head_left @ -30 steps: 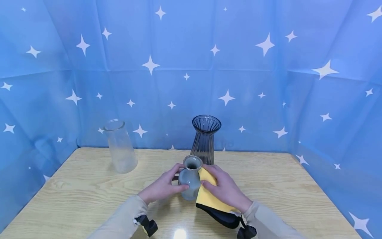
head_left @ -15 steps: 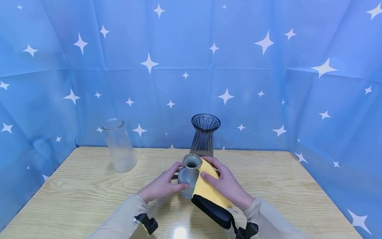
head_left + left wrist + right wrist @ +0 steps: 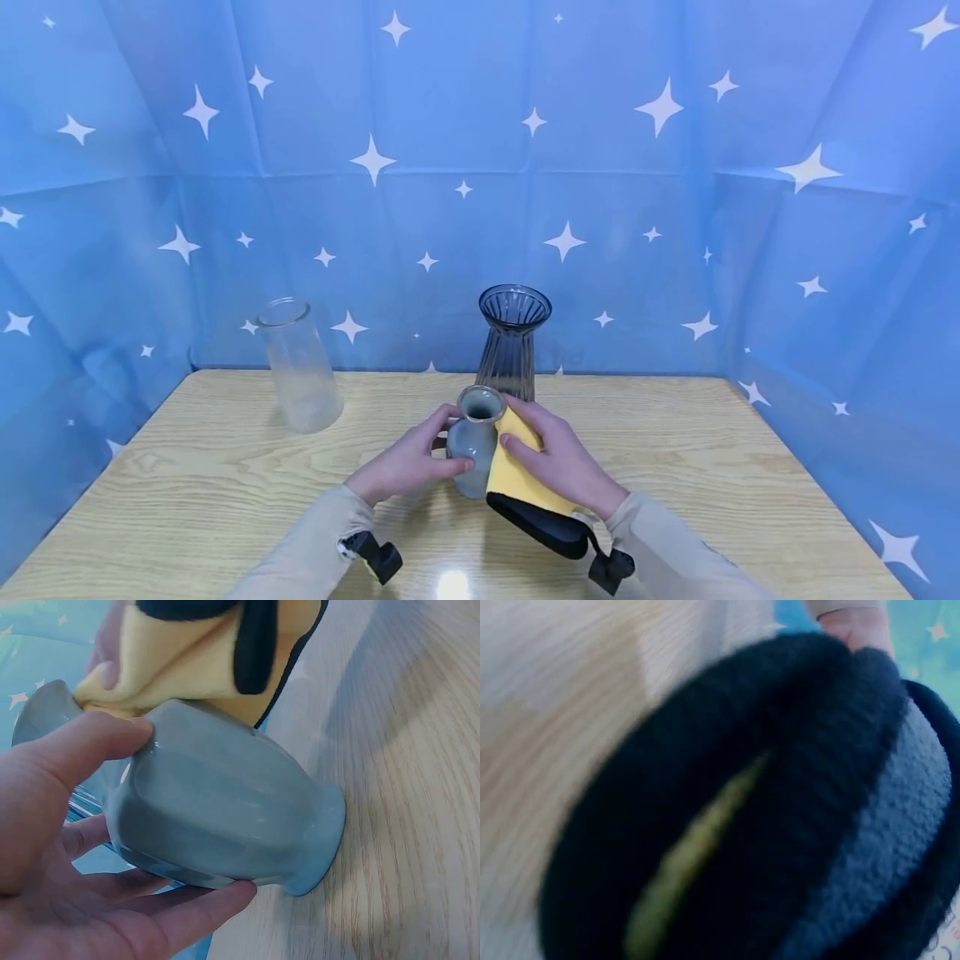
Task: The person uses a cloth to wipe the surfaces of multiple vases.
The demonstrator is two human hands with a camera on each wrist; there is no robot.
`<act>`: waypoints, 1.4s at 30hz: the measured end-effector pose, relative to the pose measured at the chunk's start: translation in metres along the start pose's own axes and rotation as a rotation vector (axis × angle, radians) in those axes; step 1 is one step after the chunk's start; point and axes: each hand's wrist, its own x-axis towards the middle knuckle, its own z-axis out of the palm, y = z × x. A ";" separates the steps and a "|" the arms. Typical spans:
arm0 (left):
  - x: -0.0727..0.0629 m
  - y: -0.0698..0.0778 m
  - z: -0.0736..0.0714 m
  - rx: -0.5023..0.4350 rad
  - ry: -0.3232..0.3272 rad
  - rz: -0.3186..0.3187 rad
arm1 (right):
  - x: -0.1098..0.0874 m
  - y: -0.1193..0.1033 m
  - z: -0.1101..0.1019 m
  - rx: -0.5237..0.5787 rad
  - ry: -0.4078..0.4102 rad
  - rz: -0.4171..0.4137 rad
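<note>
A small grey-blue glazed vase (image 3: 472,450) stands upright at the middle of the wooden table. My left hand (image 3: 414,460) grips its body from the left, thumb in front and fingers behind, as the left wrist view also shows around the vase (image 3: 225,795). On its right side, my right hand (image 3: 561,457) holds a folded yellow cloth (image 3: 525,475) with a dark edge against the neck and shoulder. Thumb and fingers pinch the cloth near the rim. Dark folds of the cloth (image 3: 802,802) fill most of the right wrist view, hiding the fingers there.
Just behind the small vase stands a tall, ribbed, dark glass vase (image 3: 508,358), its lower part hidden. A clear frosted glass vase (image 3: 303,375) stands at the back left. The wooden table (image 3: 675,467) ends at a blue curtain (image 3: 420,208) with white stars.
My right hand with the cloth shifted up a little along the vase's right side, and the cloth's lower edge swung left, then slightly back. The left hand keeps its grip.
</note>
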 end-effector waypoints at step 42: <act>0.002 -0.007 0.000 0.004 0.023 0.017 | 0.013 0.035 0.001 -0.108 -0.425 0.229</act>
